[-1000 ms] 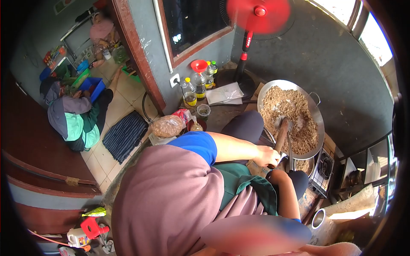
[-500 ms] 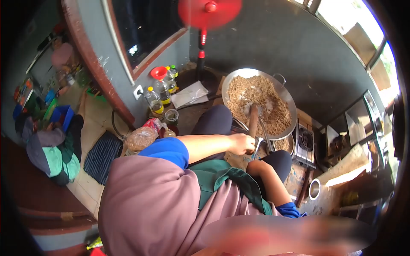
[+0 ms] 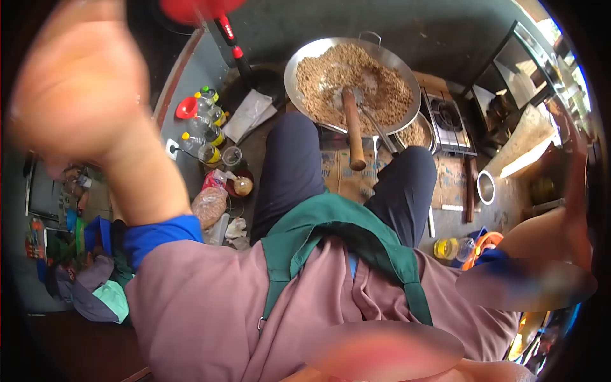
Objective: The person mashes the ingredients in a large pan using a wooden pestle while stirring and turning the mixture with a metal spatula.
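My left hand (image 3: 83, 89) is raised close to the camera at the upper left, large and blurred; its fingers are smeared, and I make out nothing held. My right arm (image 3: 547, 235) is lifted at the right edge, and its hand is out of sight. Ahead of my knees sits a wide metal wok (image 3: 289, 79) full of brown crumbly food (image 3: 388, 95) with whitish patches. A tool with a thick wooden handle (image 3: 354, 130) stands in the food, its handle leaning toward me and untouched. Beside it a thin metal handle (image 3: 377, 127) slants out of the wok.
A gas stove (image 3: 445, 118) and a smaller pan (image 3: 425, 137) stand right of the wok. Oil bottles (image 3: 209, 153), a red funnel (image 3: 186, 108) and a bag of brown food (image 3: 210, 207) are at left. Another person (image 3: 95, 286) sits at far left. A white-rimmed pot (image 3: 485, 188) lies right.
My left hand has let go of the wooden handle and risen to the upper left. My right hand has left my knee, its arm now lifted at the right edge. The view has shifted.
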Action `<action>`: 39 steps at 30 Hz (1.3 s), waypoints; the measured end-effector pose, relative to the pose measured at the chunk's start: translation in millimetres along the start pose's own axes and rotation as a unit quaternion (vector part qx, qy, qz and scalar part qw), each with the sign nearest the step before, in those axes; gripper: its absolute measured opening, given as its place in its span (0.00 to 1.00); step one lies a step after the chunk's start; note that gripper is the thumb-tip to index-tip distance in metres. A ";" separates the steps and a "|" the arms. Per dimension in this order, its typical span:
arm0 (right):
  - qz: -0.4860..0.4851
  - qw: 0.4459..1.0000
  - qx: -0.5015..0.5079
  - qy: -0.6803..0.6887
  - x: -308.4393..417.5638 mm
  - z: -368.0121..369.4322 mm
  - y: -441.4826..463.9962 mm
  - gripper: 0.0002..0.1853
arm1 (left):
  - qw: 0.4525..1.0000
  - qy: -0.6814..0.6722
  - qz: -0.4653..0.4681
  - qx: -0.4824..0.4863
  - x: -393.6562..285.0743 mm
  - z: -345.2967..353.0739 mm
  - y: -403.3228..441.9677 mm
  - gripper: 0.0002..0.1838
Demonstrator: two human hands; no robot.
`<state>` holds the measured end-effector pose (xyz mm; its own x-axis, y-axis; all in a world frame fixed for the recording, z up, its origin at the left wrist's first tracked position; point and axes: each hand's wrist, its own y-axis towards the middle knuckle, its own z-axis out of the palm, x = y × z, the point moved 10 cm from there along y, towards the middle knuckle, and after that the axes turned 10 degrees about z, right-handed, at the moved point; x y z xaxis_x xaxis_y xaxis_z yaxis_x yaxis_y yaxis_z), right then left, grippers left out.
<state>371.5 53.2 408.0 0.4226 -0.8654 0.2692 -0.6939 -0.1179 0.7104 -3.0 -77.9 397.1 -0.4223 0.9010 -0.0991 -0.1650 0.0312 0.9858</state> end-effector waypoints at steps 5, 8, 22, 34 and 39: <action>-0.212 0.975 0.041 -0.060 92.3 60.9 11.8 0.33 | 0.991 0.023 0.131 -0.002 -73.7 15.9 31.0 0.14; -0.236 0.967 0.051 -0.084 102.4 81.8 11.6 0.31 | 0.987 0.045 0.155 -0.004 -81.1 23.7 26.7 0.15; -0.234 0.966 0.052 -0.092 91.5 84.8 -1.3 0.24 | 0.975 0.063 0.206 -0.050 -89.5 43.8 -2.9 0.18; -0.250 0.962 0.057 -0.094 81.7 93.2 -4.8 0.18 | 0.966 0.070 0.242 -0.052 -89.4 55.1 -10.9 0.21; -0.248 0.963 0.037 -0.100 81.4 90.8 -3.6 0.16 | 0.964 0.075 0.246 -0.075 -85.7 56.7 -11.7 0.22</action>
<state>355.5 -61.0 368.3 0.5972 -0.7693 -0.2272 -0.4788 -0.5691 0.6685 85.7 -131.0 401.7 -0.6037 0.7185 0.3455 -0.0342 -0.4564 0.8891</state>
